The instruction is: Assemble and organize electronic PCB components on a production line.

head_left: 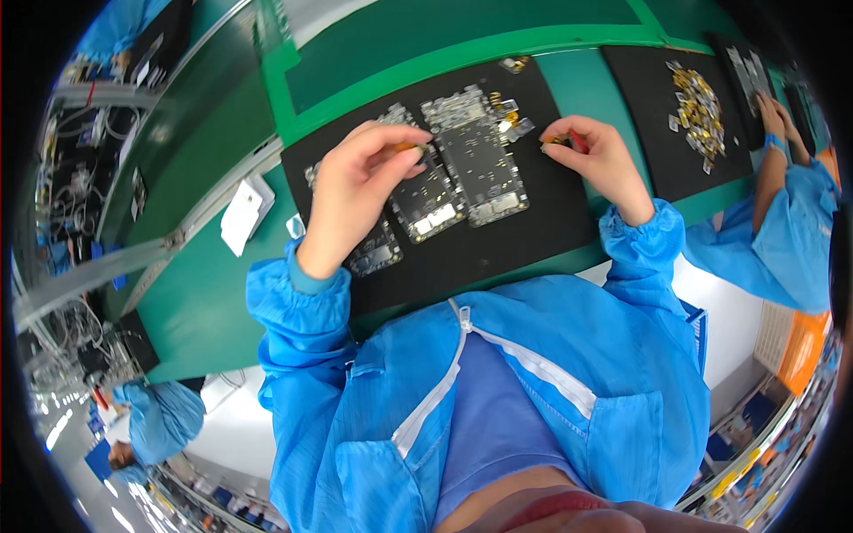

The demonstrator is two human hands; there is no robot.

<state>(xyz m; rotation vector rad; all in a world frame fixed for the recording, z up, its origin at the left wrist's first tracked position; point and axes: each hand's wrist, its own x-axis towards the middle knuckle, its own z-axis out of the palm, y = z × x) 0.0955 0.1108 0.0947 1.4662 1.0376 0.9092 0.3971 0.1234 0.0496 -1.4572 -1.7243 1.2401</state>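
My left hand (355, 178) is closed in a pinch above the phone circuit boards, with a small orange-gold piece showing between thumb and forefinger. Beneath and beside it lie several dark boards on a black mat (560, 209); one long circuit board (484, 164) is fully in sight, while others are partly covered by the hand. To the right, my right hand (600, 160) pinches a small gold-and-dark part (560, 140); a bit of red shows by its fingers. Between the hands, small gold flex parts (506, 115) rest at the board's upper right edge.
A second black mat (635, 115) on the right bears a heap of gold flex parts (697, 111). Beyond it, a co-worker's hands (773, 120) touch a board. White cards (247, 213) lie on the green table at left. A green raised edge (373, 80) runs along the back.
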